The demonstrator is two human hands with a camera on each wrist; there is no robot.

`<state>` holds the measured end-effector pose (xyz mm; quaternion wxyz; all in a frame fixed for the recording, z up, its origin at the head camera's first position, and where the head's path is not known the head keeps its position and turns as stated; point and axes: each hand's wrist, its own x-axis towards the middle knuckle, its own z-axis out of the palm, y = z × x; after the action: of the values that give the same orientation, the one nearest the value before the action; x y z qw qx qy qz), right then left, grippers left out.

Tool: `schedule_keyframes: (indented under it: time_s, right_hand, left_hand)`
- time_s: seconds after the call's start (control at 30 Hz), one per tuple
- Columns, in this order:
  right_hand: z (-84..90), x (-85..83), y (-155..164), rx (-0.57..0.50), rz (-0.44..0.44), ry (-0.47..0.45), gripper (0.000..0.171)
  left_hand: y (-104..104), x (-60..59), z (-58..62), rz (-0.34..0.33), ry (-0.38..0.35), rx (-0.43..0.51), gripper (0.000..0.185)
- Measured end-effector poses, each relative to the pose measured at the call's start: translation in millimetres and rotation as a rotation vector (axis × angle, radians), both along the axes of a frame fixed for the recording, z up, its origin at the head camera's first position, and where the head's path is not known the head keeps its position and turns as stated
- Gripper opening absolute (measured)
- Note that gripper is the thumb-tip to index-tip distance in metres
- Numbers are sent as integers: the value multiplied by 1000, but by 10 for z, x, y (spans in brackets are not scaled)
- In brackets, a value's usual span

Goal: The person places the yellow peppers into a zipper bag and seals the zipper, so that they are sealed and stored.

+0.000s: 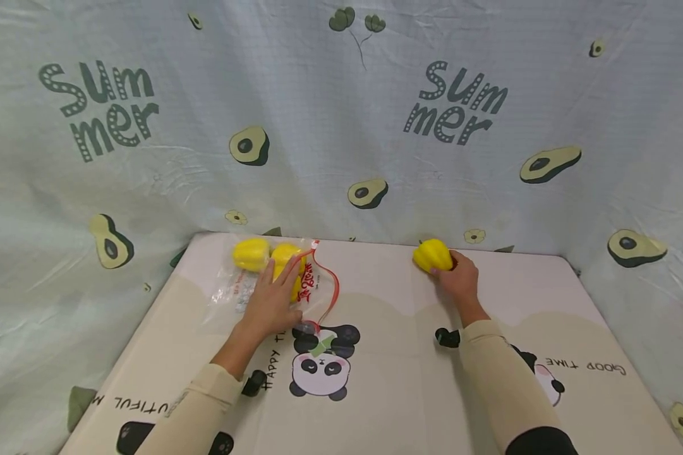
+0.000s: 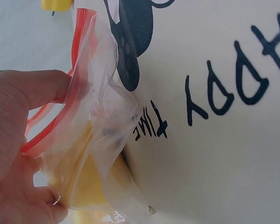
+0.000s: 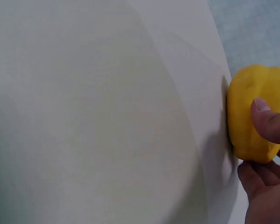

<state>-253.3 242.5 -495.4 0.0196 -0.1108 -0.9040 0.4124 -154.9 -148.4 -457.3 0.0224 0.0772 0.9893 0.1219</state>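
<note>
Yellow bell peppers [image 1: 251, 254] lie inside a clear plastic zip bag [image 1: 325, 287] with a red-edged mouth, toward the table's back left. My left hand [image 1: 273, 303] holds this bag, its fingers over the peppers and its thumb near the mouth. In the left wrist view, the left hand [image 2: 18, 140] has its thumb at the red strip and fingertips beside a pepper seen through the film. My right hand [image 1: 459, 278] grips a single yellow bell pepper [image 1: 432, 255] at the back edge. The right wrist view shows the thumb across this pepper [image 3: 254, 114], other fingers beneath.
A pale table cover [image 1: 386, 392] with printed pandas and lettering spreads under both arms. Behind it hangs a light curtain [image 1: 318, 114] printed with avocados and words, meeting the table's back edge and sides.
</note>
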Motion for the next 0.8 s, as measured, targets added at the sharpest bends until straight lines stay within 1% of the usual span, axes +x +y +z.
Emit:
schedule_keyframes:
  time_s: [0.23, 0.57, 0.8]
  right_hand:
    - [66, 39, 10, 3, 37, 5, 65]
    - [82, 109, -9, 23, 117, 1, 67]
    - [114, 183, -80, 17, 161, -13, 69]
  left_hand:
    - [-1, -3, 4, 1, 10, 3, 109]
    - [8, 12, 36, 1, -2, 19, 109]
    - [-1, 13, 27, 0, -11, 14, 108]
